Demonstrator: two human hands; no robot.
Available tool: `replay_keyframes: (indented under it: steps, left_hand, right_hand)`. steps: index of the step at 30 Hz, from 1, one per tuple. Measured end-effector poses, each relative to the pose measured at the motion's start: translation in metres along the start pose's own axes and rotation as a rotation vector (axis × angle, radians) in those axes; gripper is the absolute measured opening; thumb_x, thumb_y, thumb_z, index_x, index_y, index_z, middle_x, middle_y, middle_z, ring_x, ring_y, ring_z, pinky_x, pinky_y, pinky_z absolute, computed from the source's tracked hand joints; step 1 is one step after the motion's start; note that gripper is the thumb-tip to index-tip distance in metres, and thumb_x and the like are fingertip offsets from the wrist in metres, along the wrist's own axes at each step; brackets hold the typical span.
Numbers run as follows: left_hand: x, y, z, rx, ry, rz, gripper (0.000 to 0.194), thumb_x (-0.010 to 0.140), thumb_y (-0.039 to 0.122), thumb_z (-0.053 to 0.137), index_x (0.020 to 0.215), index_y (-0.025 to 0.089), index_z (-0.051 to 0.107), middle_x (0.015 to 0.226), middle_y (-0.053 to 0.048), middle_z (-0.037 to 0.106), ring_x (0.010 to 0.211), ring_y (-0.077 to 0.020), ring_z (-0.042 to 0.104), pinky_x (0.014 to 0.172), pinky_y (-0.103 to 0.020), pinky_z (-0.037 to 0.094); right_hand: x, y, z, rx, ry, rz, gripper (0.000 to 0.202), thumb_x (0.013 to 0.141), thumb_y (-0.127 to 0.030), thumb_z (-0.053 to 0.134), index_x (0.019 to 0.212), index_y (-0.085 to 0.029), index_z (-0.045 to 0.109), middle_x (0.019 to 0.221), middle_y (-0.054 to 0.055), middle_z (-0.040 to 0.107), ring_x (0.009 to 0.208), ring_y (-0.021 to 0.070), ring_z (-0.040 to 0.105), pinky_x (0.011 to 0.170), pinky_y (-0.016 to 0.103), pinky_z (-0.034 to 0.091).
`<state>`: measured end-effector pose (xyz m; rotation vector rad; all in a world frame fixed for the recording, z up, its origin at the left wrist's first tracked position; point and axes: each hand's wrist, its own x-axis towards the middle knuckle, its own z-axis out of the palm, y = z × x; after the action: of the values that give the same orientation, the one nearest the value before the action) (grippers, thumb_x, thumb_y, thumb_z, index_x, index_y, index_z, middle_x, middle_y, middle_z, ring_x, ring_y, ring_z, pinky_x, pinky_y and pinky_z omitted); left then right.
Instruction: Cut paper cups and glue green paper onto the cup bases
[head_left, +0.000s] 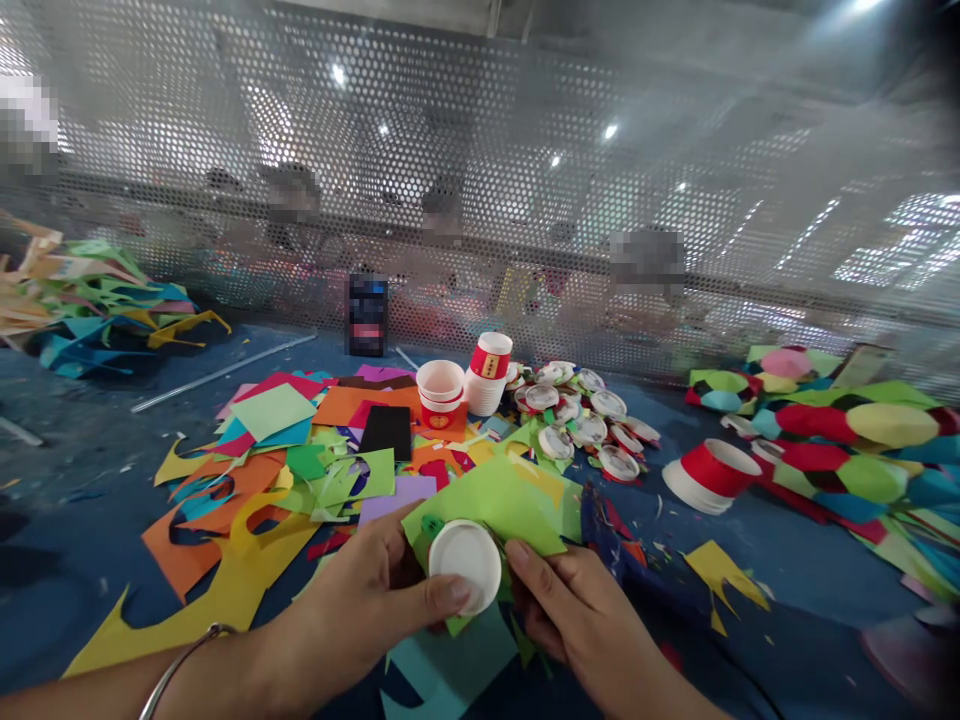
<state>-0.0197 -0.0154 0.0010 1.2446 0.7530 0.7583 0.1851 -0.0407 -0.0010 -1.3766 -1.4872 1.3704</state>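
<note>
My left hand (375, 590) grips a white round piece with a raised rim, like a paper cup base (466, 555), its thumb pressed on the lower face. Behind this piece lies a sheet of light green paper (495, 495), held together with it. My right hand (574, 600) pinches the green sheet's lower right part between thumb and fingers. Some of the right fingertips are hidden under the paper. Below the hands, a teal paper scrap (450, 665) with cut-out curves rests on the table.
Coloured paper scraps (262, 545) cover the left middle. Paper cups (440, 390), a black flat block (386, 432) and a heap of round white-rimmed pieces (589, 430) stand behind. A red-and-white cup stack (712, 475) lies right, before colourful paper shapes (862, 440). A perforated metal screen (480, 150) closes the back.
</note>
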Motion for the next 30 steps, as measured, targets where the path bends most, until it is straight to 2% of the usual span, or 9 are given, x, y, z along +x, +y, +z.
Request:
replay_keyframes:
  steps: [6,13,17,21,24,26,28,30]
  left_hand:
    - [-0.002,-0.001,0.0,0.059,0.077,-0.026,0.026,0.085,0.04,0.068,0.101,0.02,0.063,0.084,-0.001,0.069,0.073,-0.0151,0.062,0.058,-0.022,0.051]
    - [0.003,0.002,-0.002,-0.032,0.292,0.054,0.027,0.086,0.039,0.065,0.1,0.017,0.06,0.091,-0.004,0.068,0.081,-0.0192,0.067,0.067,-0.03,0.058]
    - [0.006,0.003,-0.003,-0.123,0.352,0.068,0.027,0.085,0.038,0.066,0.101,0.017,0.06,0.091,-0.004,0.066,0.078,-0.0193,0.068,0.069,-0.032,0.058]
    - [0.008,0.001,-0.003,-0.081,0.344,0.087,0.024,0.087,0.037,0.064,0.098,0.017,0.059,0.086,-0.002,0.065,0.075,-0.0162,0.066,0.067,-0.028,0.056]
    - [0.01,-0.002,-0.004,-0.012,0.334,0.072,0.023,0.087,0.039,0.062,0.094,0.018,0.058,0.076,0.0,0.066,0.066,-0.0138,0.064,0.061,-0.024,0.052]
    - [0.012,-0.005,-0.006,0.026,0.318,0.076,0.024,0.088,0.041,0.061,0.091,0.017,0.057,0.069,0.0,0.065,0.062,-0.0132,0.062,0.057,-0.022,0.048]
    - [0.014,-0.007,-0.007,0.044,0.306,0.102,0.025,0.088,0.042,0.06,0.089,0.018,0.056,0.066,0.0,0.064,0.06,-0.013,0.061,0.054,-0.021,0.046]
    - [0.014,-0.008,-0.007,0.056,0.304,0.123,0.024,0.088,0.042,0.059,0.089,0.018,0.056,0.066,0.0,0.064,0.06,-0.0132,0.06,0.053,-0.022,0.044]
  right_hand:
    - [0.0,0.0,0.0,0.023,0.027,0.015,0.056,0.09,-0.066,0.047,0.059,-0.019,0.047,0.041,-0.008,0.035,0.038,0.0063,0.029,0.038,0.022,0.017]
    - [-0.005,0.0,0.001,0.109,0.004,0.0,0.049,0.092,-0.062,0.047,0.071,-0.019,0.052,0.042,-0.01,0.033,0.039,0.0062,0.024,0.039,0.021,0.017]
    - [-0.011,-0.002,0.003,-0.023,-0.043,-0.107,0.044,0.092,-0.058,0.052,0.071,-0.02,0.049,0.052,-0.009,0.03,0.047,0.0078,0.026,0.043,0.023,0.019]
    - [-0.02,-0.012,0.007,-0.308,-0.1,-0.175,0.041,0.094,-0.054,0.05,0.072,-0.02,0.049,0.057,-0.007,0.033,0.05,0.0086,0.03,0.044,0.024,0.021]
    - [-0.027,-0.022,0.016,-0.661,-0.118,-0.343,0.039,0.094,-0.055,0.05,0.077,-0.02,0.055,0.052,-0.005,0.049,0.044,0.0092,0.042,0.042,0.024,0.025]
    - [-0.032,-0.03,0.026,-0.921,-0.067,-0.587,0.045,0.094,-0.058,0.046,0.078,-0.018,0.06,0.049,-0.001,0.057,0.038,0.0111,0.047,0.038,0.026,0.023]
    - [-0.035,-0.041,0.038,-1.095,0.025,-0.849,0.054,0.096,-0.062,0.038,0.073,-0.018,0.059,0.049,0.001,0.061,0.035,0.0127,0.05,0.034,0.028,0.02]
    - [-0.037,-0.052,0.047,-1.171,0.062,-0.954,0.048,0.1,-0.052,0.037,0.071,-0.019,0.057,0.045,-0.001,0.057,0.032,0.0122,0.048,0.031,0.026,0.019]
